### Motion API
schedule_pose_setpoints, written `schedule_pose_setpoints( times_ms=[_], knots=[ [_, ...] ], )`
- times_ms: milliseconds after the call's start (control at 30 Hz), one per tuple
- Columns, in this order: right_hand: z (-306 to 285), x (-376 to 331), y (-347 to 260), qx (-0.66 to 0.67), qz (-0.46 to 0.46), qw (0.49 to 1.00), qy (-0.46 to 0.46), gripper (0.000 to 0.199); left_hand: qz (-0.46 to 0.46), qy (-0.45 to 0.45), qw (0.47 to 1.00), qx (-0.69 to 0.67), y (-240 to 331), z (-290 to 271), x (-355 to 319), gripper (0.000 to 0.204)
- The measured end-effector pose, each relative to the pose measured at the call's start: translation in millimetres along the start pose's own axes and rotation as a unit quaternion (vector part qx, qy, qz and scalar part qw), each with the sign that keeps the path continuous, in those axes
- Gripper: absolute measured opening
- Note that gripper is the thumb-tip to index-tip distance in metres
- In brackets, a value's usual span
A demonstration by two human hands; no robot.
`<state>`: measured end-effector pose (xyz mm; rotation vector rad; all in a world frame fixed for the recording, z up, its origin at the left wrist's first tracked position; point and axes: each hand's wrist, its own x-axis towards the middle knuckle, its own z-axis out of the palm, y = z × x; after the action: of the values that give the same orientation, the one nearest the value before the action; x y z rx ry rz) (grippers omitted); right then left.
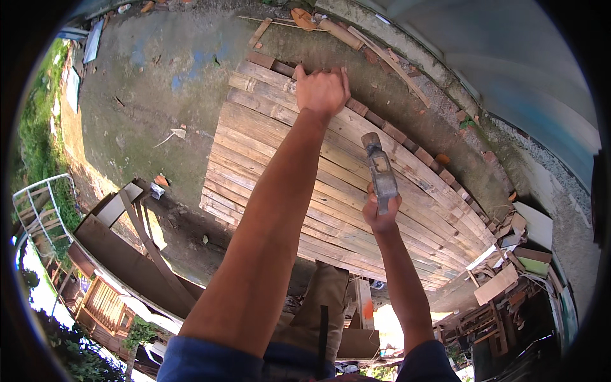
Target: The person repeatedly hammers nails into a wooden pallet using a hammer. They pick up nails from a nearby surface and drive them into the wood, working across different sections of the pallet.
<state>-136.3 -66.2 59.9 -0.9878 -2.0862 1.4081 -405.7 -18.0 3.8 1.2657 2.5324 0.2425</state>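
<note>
A wide panel of pale wooden planks lies in front of me, its boards side by side. My left hand reaches to its far edge, with the fingers bent over the outermost plank; the fingertips are partly hidden. Closed around the handle of a hammer, my right hand is over the panel's right half. The worn grey metal head shows above that hand, and most of the handle is hidden. Short brown wood blocks line the panel's far edge.
Concrete ground stretches to the left. Loose wood strips lie beyond the panel beside a low wall. Scrap boards pile up at the right. A long brown wooden trough-like piece stands at the lower left.
</note>
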Motion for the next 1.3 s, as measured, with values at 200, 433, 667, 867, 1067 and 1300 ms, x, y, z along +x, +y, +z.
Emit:
schedule_pose_setpoints(
  times_ms=[200, 433, 667, 867, 1067, 1300],
  knots=[
    [8.9, -7.1, 5.2, -0.028, 0.082, 0.996, -0.005, 0.05, 0.0, 0.005, 1.0, -0.009, 0.7, -0.9, -1.0, 0.041],
    [6.2, -4.3, 2.0, -0.117, 0.18, 0.976, -0.041, 0.06, -0.005, -0.004, 1.0, 0.002, 0.4, 0.7, -1.7, 0.044],
    [2.2, -0.2, 7.1, -0.116, 0.005, 0.993, -0.017, 0.046, -0.008, -0.001, 1.0, -0.001, 1.0, 0.8, -1.9, 0.041],
    [-0.1, -1.2, 5.5, -0.042, 0.063, 0.997, -0.004, 0.046, -0.007, -0.005, 1.0, -0.004, 0.9, 0.5, -3.5, 0.04],
    [10.0, -7.1, 8.9, -0.085, 0.133, 0.987, -0.017, 0.042, -0.009, -0.012, 1.0, 0.003, 1.8, -0.5, 0.0, 0.04],
    [12.9, -8.4, 13.1, -0.104, 0.17, 0.979, -0.036, 0.043, 0.005, 0.022, 1.0, 0.002, 0.6, 1.0, -1.6, 0.041]
  ],
)
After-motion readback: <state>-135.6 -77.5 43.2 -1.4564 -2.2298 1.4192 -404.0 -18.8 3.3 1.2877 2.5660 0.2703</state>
